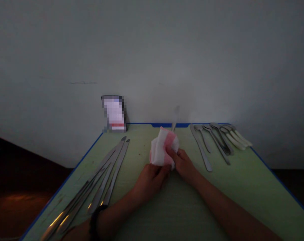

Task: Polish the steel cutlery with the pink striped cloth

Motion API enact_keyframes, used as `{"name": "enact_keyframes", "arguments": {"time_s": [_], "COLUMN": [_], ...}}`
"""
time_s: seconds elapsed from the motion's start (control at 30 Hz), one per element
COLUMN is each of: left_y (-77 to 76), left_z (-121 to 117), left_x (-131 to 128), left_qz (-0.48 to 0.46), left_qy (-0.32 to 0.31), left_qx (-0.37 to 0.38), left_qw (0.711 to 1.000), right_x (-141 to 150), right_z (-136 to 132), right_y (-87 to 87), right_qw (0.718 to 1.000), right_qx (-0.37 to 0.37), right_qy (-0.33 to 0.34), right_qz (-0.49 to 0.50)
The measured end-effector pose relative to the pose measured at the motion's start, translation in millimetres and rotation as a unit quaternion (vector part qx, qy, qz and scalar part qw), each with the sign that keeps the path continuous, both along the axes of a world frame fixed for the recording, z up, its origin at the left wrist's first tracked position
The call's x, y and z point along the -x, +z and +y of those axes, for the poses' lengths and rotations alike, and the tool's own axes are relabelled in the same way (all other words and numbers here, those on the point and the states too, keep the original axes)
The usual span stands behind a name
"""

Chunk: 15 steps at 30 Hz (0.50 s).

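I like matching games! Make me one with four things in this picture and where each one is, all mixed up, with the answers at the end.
Things:
1. cloth
2. phone
3. black wristband
4. white-handled cutlery

Places:
A. worn on the left arm
B. lying furthest right of all the cutlery
C. standing at the back left of the table
D. held by the left hand and right hand

Right pairs: 1-D, 2-C, 3-A, 4-B
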<state>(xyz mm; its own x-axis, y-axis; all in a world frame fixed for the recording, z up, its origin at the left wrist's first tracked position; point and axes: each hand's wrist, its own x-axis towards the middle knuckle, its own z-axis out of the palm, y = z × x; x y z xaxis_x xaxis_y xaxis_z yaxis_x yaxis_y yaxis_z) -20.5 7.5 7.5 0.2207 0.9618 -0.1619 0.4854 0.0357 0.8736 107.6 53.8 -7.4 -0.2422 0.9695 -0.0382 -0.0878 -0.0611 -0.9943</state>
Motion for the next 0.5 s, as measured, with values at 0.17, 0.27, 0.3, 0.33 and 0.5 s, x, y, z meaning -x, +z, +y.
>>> {"name": "enact_keyframes", "arguments": {"time_s": [0.17, 0.27, 0.3, 0.33, 0.5], "left_y": [1.0, 4.8, 6.4, 7.9, 9.0], "left_z": [-8.9, -16.7, -18.5, -19.8, -23.8], "left_x": [-0.5, -0.4, 0.0, 0.5, 1.8], "left_qz": [0.065, 0.112, 0.125, 0.134, 0.156], "left_qy": [-0.099, -0.226, -0.263, -0.291, -0.315], "left_qx": [-0.071, -0.127, -0.157, -0.185, -0.200], "left_qw": [0.990, 0.959, 0.944, 0.929, 0.915], "right_x": [0.0, 0.5, 0.3, 0.0, -3.8], "right_z": [11.2, 21.1, 23.9, 26.4, 34.5], "right_y": [-11.3, -12.1, -10.8, -9.0, -1.3], "right_qw": [0.991, 0.964, 0.952, 0.939, 0.892], "right_qx": [0.046, 0.085, 0.097, 0.108, 0.150], "right_qy": [-0.092, -0.101, -0.105, -0.110, -0.146], "right_qz": [0.085, 0.229, 0.271, 0.307, 0.401]}}
